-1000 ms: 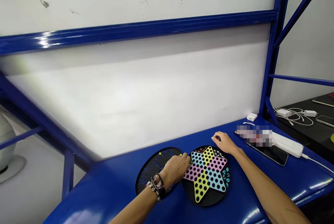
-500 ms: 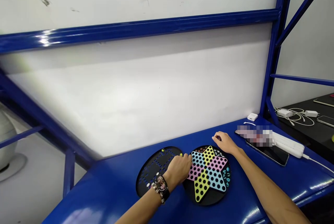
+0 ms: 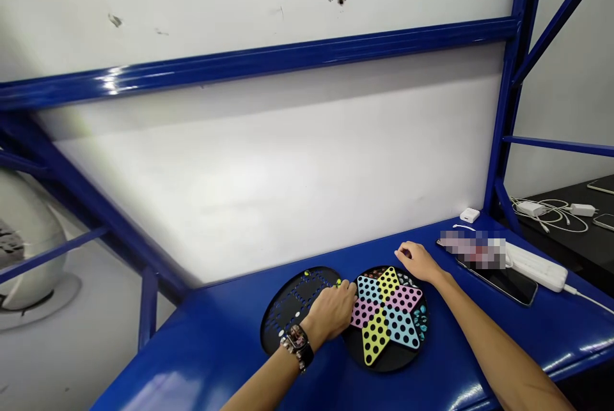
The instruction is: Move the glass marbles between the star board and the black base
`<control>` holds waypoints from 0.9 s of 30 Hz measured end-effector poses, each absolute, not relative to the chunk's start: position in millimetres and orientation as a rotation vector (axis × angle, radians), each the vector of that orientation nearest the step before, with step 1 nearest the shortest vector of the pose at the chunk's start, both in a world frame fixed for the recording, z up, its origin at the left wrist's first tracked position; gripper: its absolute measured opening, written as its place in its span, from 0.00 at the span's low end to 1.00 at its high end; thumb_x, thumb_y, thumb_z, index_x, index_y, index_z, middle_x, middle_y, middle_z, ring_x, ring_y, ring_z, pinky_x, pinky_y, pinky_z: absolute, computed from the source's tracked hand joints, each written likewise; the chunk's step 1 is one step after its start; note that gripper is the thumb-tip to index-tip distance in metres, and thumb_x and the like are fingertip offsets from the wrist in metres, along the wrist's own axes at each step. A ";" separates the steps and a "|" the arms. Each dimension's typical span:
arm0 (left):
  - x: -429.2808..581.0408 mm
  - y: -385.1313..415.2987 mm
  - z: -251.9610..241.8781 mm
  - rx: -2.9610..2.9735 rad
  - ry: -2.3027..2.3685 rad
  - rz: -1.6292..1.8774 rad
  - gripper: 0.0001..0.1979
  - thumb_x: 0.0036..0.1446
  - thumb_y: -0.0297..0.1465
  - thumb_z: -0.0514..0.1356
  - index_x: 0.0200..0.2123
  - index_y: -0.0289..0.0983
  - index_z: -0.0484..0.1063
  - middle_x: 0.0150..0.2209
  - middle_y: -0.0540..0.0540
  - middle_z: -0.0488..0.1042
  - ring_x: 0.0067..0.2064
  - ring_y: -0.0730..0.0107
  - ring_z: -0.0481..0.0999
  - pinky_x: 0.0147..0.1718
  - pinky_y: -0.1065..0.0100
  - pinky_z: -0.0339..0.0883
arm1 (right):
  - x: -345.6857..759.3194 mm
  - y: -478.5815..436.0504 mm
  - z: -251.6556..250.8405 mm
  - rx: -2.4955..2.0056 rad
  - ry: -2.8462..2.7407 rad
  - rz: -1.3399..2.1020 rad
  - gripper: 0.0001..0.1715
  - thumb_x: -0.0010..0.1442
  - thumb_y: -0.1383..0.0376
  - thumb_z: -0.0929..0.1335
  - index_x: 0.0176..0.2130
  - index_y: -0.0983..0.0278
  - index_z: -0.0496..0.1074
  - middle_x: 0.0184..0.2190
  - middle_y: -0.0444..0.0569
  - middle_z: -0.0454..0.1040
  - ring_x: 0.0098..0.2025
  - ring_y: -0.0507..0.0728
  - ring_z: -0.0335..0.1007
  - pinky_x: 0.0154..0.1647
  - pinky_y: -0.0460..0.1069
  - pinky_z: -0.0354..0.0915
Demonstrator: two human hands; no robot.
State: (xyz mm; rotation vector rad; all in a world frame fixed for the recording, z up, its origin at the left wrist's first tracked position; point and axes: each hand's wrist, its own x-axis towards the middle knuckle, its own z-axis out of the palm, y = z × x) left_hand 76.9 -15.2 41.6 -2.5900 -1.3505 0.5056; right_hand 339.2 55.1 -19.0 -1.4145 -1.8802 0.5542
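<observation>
A round black Chinese checkers board (image 3: 387, 363) with a star of yellow, pink and blue dotted points lies on the blue table. Its side pockets hold teal, clear and brown marbles. My left hand (image 3: 330, 310), with a watch on the wrist, is closed at the board's left edge, fingertips bent down. What those fingers hold, if anything, is hidden. Beneath and left of it is the black perforated lid (image 3: 290, 299), with white marbles and a yellow-green marble (image 3: 307, 273) on it. My right hand (image 3: 416, 261) rests on the table behind the board, loosely curled, with nothing visible in it.
To the right lie a dark phone (image 3: 513, 283), a white power strip (image 3: 535, 263) and a small white adapter (image 3: 469, 215). A blue metal frame (image 3: 268, 61) and a white wall stand behind the table. Chargers and cables (image 3: 551, 214) are on a black table farther right.
The view has shifted a little to the left, so the table things appear farther right. Both hands keep nearly the same places beside the board.
</observation>
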 end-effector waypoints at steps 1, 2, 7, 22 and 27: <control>74.3 -13.0 39.7 -2.604 -1.354 0.483 0.16 0.69 0.29 0.42 0.44 0.34 0.68 0.42 0.38 0.75 0.36 0.59 0.78 0.35 0.61 0.73 | 339.1 54.8 -18.9 -1.416 -1.880 0.553 0.19 0.65 0.53 0.61 0.27 0.60 0.67 0.30 0.46 0.73 0.32 0.56 0.69 0.35 0.50 0.62; 70.6 -9.9 38.3 -2.622 -1.362 0.452 0.16 0.69 0.29 0.41 0.44 0.34 0.67 0.42 0.38 0.75 0.36 0.59 0.78 0.35 0.61 0.72 | 339.0 54.6 -18.8 -1.417 -1.879 0.552 0.19 0.65 0.53 0.61 0.27 0.60 0.67 0.30 0.46 0.73 0.32 0.56 0.69 0.35 0.50 0.62; 38.0 17.8 36.0 -2.581 -1.729 0.119 0.16 0.70 0.31 0.38 0.43 0.37 0.64 0.41 0.39 0.76 0.42 0.60 0.78 0.41 0.63 0.69 | 338.7 54.6 -17.5 -1.421 -1.886 0.547 0.19 0.65 0.54 0.61 0.27 0.60 0.66 0.30 0.46 0.72 0.31 0.55 0.69 0.34 0.49 0.61; 19.9 24.4 49.5 -2.860 -1.883 -0.391 0.15 0.64 0.36 0.49 0.48 0.40 0.71 0.50 0.45 0.77 0.50 0.61 0.76 0.50 0.65 0.68 | 338.5 53.3 -16.5 -1.453 -1.894 0.548 0.18 0.65 0.56 0.62 0.27 0.61 0.66 0.31 0.46 0.73 0.32 0.55 0.68 0.35 0.49 0.60; 61.7 0.8 65.5 -2.952 -1.639 0.105 0.17 0.55 0.26 0.56 0.47 0.44 0.73 0.51 0.48 0.76 0.48 0.61 0.77 0.45 0.67 0.68 | 338.4 52.6 -15.2 -1.457 -1.900 0.544 0.18 0.65 0.55 0.62 0.27 0.61 0.65 0.30 0.46 0.72 0.32 0.55 0.68 0.34 0.48 0.60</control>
